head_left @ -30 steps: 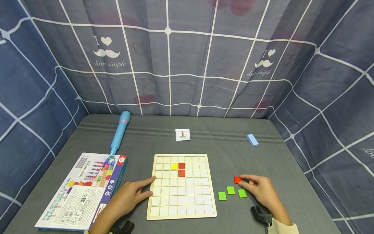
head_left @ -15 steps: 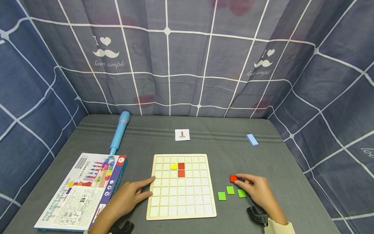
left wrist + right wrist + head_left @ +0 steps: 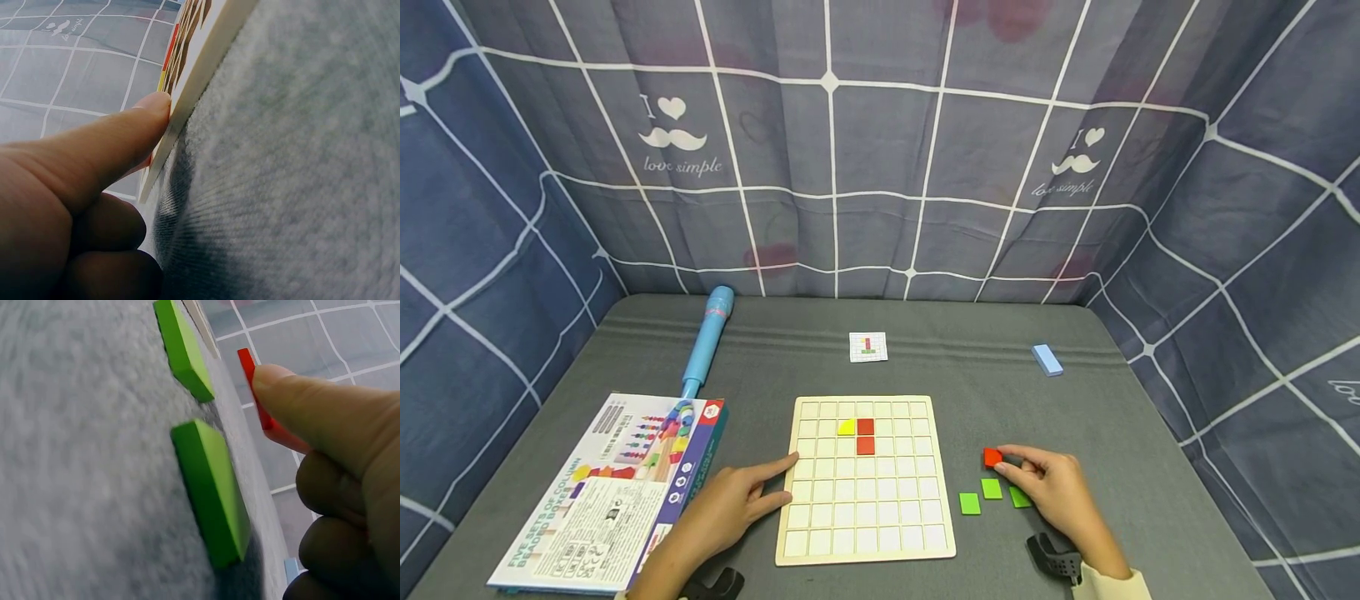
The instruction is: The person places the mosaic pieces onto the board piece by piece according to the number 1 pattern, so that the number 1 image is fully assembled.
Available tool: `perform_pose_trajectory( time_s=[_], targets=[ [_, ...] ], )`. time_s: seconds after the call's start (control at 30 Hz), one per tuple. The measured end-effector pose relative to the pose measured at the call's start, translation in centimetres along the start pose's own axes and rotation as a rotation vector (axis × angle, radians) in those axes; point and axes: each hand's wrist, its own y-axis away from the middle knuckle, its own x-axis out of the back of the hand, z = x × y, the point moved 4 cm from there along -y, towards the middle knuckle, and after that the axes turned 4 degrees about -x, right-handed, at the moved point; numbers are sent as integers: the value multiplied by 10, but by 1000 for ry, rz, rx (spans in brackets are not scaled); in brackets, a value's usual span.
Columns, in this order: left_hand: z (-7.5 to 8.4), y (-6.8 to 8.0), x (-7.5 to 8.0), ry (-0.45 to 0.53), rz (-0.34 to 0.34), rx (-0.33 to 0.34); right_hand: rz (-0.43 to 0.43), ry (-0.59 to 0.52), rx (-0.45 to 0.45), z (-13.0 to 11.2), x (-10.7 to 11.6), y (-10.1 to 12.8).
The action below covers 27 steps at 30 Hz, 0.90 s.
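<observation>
Between thumb and forefinger my right hand (image 3: pixel 1047 481) pinches a red square tile (image 3: pixel 992 457), raised off the cloth in the right wrist view. Three green square tiles lie below it: a left one (image 3: pixel 969 503), a middle one (image 3: pixel 992 488) and a right one (image 3: pixel 1018 497) partly behind the hand. My left hand (image 3: pixel 735 502) touches the left edge of a pale gridded board (image 3: pixel 827 533) with thumb and forefinger, the thumb (image 3: pixel 147 112) showing close up. On the board sit a yellow piece (image 3: pixel 847 427), an upper red square (image 3: pixel 865 427) and a lower red square (image 3: pixel 866 446).
Behind the board lies a small pattern card (image 3: pixel 868 347) printed with a coloured grid. A light blue block (image 3: pixel 1047 360) is at the back right. On the left are a boxed set (image 3: pixel 602 492) and a blue cylindrical stick (image 3: pixel 706 342). Curtains enclose the table.
My right hand has moved left with the red tile, toward the board, and now covers part of the right green tile. The left hand stays at the board's edge.
</observation>
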Motion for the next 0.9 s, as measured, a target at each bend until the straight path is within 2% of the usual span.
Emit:
perform_pose_trajectory(
  time_s=[0.27, 0.43, 0.9],
  targets=[
    [0, 1, 0, -1, 10, -3, -12, -49, -24, -8, -4, 1],
    [0, 0, 0, 3, 3, 12, -23, -73, -9, -15, -9, 1],
    [0, 0, 0, 11, -1, -3, -44, -108, 40, -26, -21, 1]
  ],
)
